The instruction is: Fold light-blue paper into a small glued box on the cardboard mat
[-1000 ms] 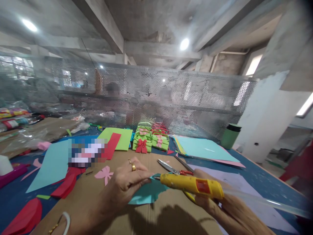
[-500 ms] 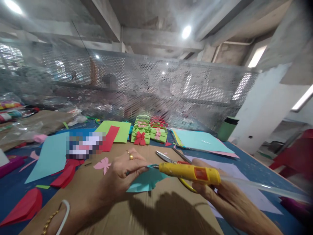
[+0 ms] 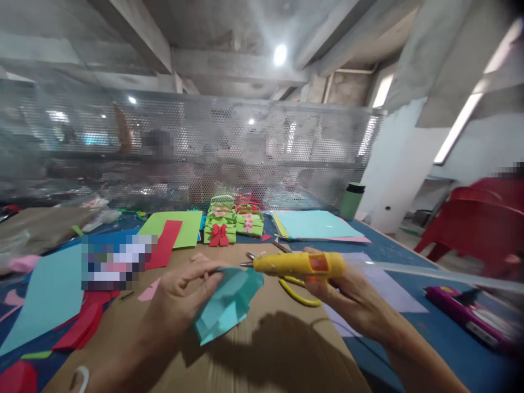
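Between the thumb and fingers of my left hand is a folded piece of turquoise paper, held tilted above the cardboard. My right hand is wrapped round a yellow hot glue gun. A long clear glue stick sticks out of its back. The gun's metal nozzle points left, just above the paper's upper edge and apart from it. Behind and under the gun lie scissors with yellow handles, partly hidden. A pink paper cutout shows partly behind my left hand.
Brown cardboard covers the blue table in front. Small green paper baskets with bows stand at the back. Sheets of turquoise paper lie right of them, near a green bottle. A purple tool lies at right.
The glue gun's nozzle has drawn back from the paper at my left fingertips. My left hand has lifted and turned the turquoise paper. The camera view has swung right.
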Motion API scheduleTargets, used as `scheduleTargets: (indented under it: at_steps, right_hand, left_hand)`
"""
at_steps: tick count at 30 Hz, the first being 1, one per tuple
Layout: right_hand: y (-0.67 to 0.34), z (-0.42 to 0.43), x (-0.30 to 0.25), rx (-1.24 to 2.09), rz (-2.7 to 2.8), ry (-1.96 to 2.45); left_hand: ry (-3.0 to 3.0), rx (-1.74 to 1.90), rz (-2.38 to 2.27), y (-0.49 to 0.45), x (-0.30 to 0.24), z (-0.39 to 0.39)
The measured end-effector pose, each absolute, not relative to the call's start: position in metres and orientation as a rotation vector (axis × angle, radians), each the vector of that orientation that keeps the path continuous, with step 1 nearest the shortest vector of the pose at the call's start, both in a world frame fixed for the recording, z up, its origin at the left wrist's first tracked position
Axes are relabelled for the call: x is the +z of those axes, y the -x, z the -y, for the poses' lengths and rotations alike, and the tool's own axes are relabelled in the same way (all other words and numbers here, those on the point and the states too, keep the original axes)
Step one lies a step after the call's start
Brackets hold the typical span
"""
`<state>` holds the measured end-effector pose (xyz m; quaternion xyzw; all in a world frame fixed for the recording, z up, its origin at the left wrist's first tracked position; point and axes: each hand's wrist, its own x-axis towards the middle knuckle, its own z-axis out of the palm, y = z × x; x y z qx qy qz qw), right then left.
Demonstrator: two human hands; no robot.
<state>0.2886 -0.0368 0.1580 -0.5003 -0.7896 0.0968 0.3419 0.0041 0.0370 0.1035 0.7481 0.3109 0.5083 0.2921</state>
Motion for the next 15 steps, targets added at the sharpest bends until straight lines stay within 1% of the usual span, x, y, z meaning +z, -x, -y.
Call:
scheduleTargets:
  at_steps: [5, 9, 15]
  right_hand:
    - [-0.291, 0.034, 0.156, 0.306, 1.995, 1.257]
    - [-0.295, 0.028, 0.147, 0.329, 1.951, 1.218]
    - [-0.294, 0.018, 0.141, 0.368, 1.925, 1.199]
  left_hand:
    - [-1.533, 1.262, -0.994, 0.000, 0.107, -0.033]
    - [-1.429, 1.171, -1.043, 0.001, 0.118, -0.026]
    - [-1.258, 1.166, -1.017, -0.003, 0.122, -0.038]
